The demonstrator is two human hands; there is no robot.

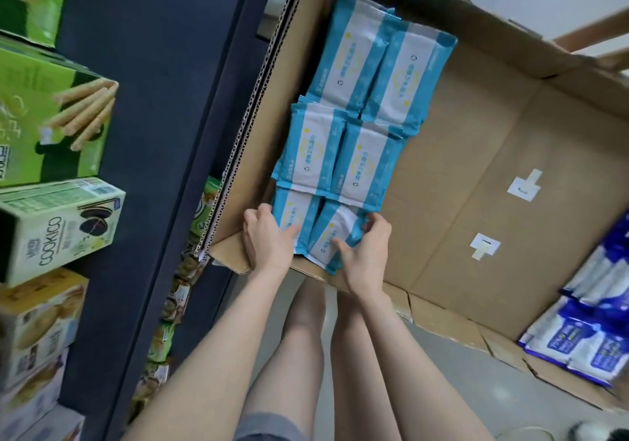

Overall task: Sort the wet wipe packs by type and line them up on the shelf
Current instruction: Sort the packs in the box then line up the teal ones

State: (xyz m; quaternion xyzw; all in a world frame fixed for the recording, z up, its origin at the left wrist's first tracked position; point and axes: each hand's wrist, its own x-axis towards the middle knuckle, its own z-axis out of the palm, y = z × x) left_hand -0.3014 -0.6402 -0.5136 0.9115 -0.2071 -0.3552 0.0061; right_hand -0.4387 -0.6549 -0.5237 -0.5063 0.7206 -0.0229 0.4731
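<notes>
the light-blue wet wipe packs (343, 127) are laid flat in two columns along the left wall of an open cardboard box (476, 175), their long axes running away from the person. the near end of that double row is met by both hands. the near-left pack (289, 209) is held at its outer edge by the left hand (267, 238), thumb laid on top. the near-right pack (332, 236) is gripped by the right hand (367, 250), fingers curled over its far side and thumb spread across its face. this pack is seen tilted, its near end overhanging the box edge. the dark-blue packs (585, 335) are piled well apart, on the right hand's side.
</notes>
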